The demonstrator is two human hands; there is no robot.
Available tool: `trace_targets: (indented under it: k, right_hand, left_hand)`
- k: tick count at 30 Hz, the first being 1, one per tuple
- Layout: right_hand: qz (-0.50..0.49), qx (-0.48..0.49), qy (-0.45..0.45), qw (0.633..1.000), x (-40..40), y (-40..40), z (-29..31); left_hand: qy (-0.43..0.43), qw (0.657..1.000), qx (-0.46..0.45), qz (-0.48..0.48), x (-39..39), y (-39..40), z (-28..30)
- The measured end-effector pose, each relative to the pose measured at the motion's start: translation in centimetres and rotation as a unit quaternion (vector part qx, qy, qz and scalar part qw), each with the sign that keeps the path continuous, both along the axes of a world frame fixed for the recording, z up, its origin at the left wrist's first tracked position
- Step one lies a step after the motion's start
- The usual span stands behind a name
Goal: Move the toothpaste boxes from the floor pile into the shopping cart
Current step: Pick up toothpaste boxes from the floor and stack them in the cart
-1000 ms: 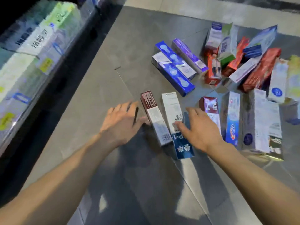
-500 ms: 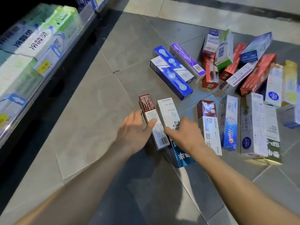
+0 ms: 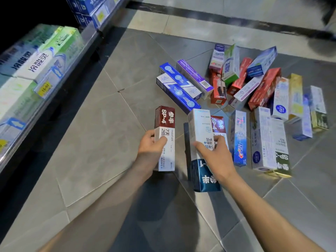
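My left hand grips a red-and-white toothpaste box marked SP-4, lifted off the floor. My right hand grips a white-and-dark-blue toothpaste box, also raised and tilted. Behind it another red-and-white SP-4 box lies on the grey tiles. The pile of toothpaste boxes spreads over the floor to the upper right, with several blue, red, white and gold boxes. No shopping cart is in view.
A store shelf stocked with toothpaste boxes and a yellow price tag runs along the left edge. Grey floor tiles lie between the shelf and the pile. A dark floor strip crosses the top.
Both hands closed on boxes that lay flat on the floor and lifted them. The left box now shows its red SP-4 face. The view has tilted up the aisle.
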State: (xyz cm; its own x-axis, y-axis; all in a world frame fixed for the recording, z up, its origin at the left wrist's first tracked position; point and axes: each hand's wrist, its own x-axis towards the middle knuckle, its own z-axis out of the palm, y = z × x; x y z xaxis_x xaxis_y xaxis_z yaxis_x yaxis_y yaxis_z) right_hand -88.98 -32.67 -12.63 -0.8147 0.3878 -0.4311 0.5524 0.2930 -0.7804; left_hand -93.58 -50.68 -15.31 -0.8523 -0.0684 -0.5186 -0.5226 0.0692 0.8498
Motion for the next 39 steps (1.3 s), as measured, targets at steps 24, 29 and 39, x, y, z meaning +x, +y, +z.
trace_targets:
  k: [24,29,39]
  right_hand:
    - [-0.139,-0.215,0.115,0.960,11.0,7.9,72.0]
    - [-0.194,-0.194,0.167,0.947,16.3,11.3,85.2]
    - [-0.381,-0.097,0.242,0.887,27.9,12.4,96.6]
  left_hand:
    - [0.028,0.982,0.112,-0.149,9.3,11.0,74.9]
    - [0.047,0.970,0.143,-0.194,12.9,15.3,88.1]
    - [0.093,0.888,0.170,-0.417,17.7,20.1,98.9]
